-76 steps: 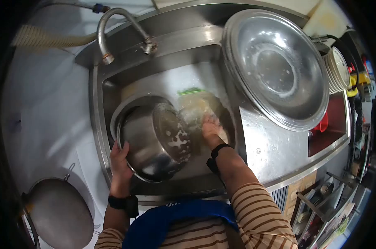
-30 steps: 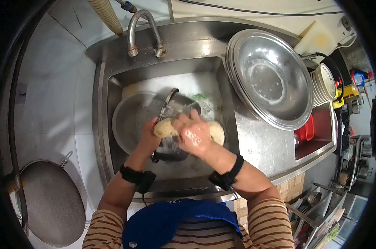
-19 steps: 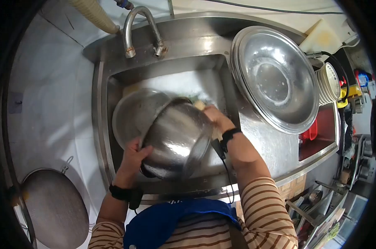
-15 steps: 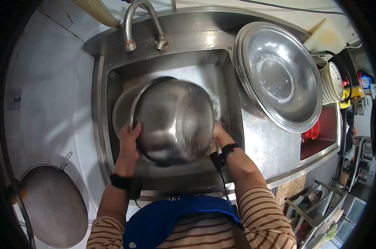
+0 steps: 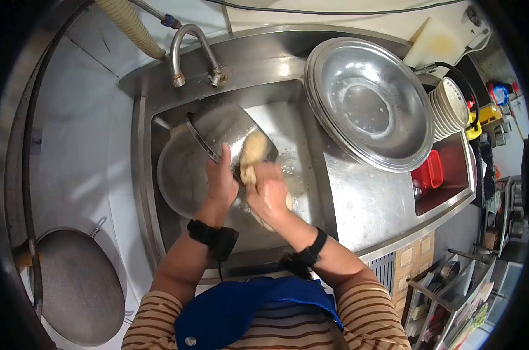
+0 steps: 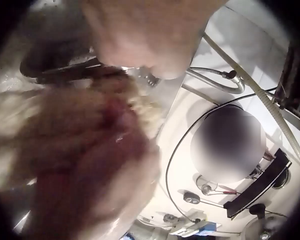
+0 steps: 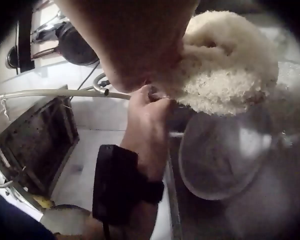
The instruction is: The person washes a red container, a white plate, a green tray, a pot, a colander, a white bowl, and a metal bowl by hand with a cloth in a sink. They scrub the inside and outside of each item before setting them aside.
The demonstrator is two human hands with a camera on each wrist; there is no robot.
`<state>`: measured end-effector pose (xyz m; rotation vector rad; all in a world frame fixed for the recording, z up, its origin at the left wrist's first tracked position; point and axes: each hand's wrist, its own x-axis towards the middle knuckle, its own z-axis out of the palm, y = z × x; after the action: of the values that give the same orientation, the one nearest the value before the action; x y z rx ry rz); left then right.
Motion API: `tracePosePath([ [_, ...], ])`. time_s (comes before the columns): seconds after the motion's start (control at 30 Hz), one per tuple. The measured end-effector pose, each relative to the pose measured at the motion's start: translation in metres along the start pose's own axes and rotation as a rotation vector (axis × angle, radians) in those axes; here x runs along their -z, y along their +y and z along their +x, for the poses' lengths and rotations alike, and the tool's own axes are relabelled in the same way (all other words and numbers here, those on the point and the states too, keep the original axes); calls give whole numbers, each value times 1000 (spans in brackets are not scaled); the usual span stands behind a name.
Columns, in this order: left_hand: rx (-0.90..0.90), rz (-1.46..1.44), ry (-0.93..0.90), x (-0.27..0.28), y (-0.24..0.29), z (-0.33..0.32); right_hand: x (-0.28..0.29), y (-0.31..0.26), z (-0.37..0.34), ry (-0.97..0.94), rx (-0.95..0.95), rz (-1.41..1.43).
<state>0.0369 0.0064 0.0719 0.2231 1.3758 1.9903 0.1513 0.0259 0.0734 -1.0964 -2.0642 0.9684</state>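
My left hand [image 5: 221, 184] grips the rim of a shiny steel pot [image 5: 221, 122], which is tilted on its side over the sink, its thumb pointing up along the rim. My right hand [image 5: 267, 189] holds a pale loofah [image 5: 254, 149] against the pot's outer wall. In the right wrist view the fibrous loofah [image 7: 230, 67] bulges out beside my right hand [image 7: 132, 40], and my left hand [image 7: 147, 117] shows below it. Motion blurs the nearer hand in the left wrist view.
Inside the steel sink [image 5: 329, 221] a wide basin [image 5: 174, 175] sits under the pot, with suds around. Stacked large bowls [image 5: 366, 111] lean on the right drainboard, by piled plates [image 5: 448, 108]. A faucet [image 5: 188, 52] rises behind; a wok [image 5: 75, 286] lies at left.
The pot has turned between my hands, showing its side, bottom and inside by turns. My right hand has come from the sink's right side to the pot's outer wall with the loofah.
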Motion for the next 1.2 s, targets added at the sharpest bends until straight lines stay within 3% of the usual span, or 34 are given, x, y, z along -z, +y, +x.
tracePosePath([
  [0.1,72,-27,-95,15,-1,-7,-1,5,46,114,-57,-132],
  [0.17,235,-13,78,34,5,-6,-4,34,64,1,-157,-300],
  [0.23,230,-27,17,46,22,-11,-15,88,65,-207,-269,-320],
  [0.3,277,181,-31,66,25,-11,-42,161,42,-224,-348,-274],
  [0.37,255,210,-39,71,28,-15,-52,196,16,-339,-604,-398],
  [0.43,253,200,-63,86,21,-11,-90,240,-4,-420,-585,-376],
  [0.53,258,182,-7,94,18,-3,-89,233,0,-535,-596,-299],
  [0.57,273,137,4,93,19,-3,-78,209,10,-574,-622,-241],
  [0.6,275,137,5,89,21,-3,-39,145,25,-407,-730,-125],
  [0.63,273,115,32,83,24,-3,-18,109,33,-408,-730,-126],
  [0.8,256,173,28,79,10,1,-7,23,47,-129,-23,-150],
  [0.83,237,191,4,80,8,2,-11,31,57,-125,-22,-151],
  [0.9,207,213,-17,83,10,0,-35,66,77,-310,-339,10],
  [0.93,279,272,-26,86,12,-4,-45,89,80,-379,-431,8],
  [1.0,344,328,-13,84,16,-8,-73,155,59,-420,-345,-118],
  [1.07,326,445,-207,76,19,-12,-114,225,30,-466,-472,-201],
  [1.2,301,525,-293,81,-2,8,-32,148,73,-388,-529,47],
])
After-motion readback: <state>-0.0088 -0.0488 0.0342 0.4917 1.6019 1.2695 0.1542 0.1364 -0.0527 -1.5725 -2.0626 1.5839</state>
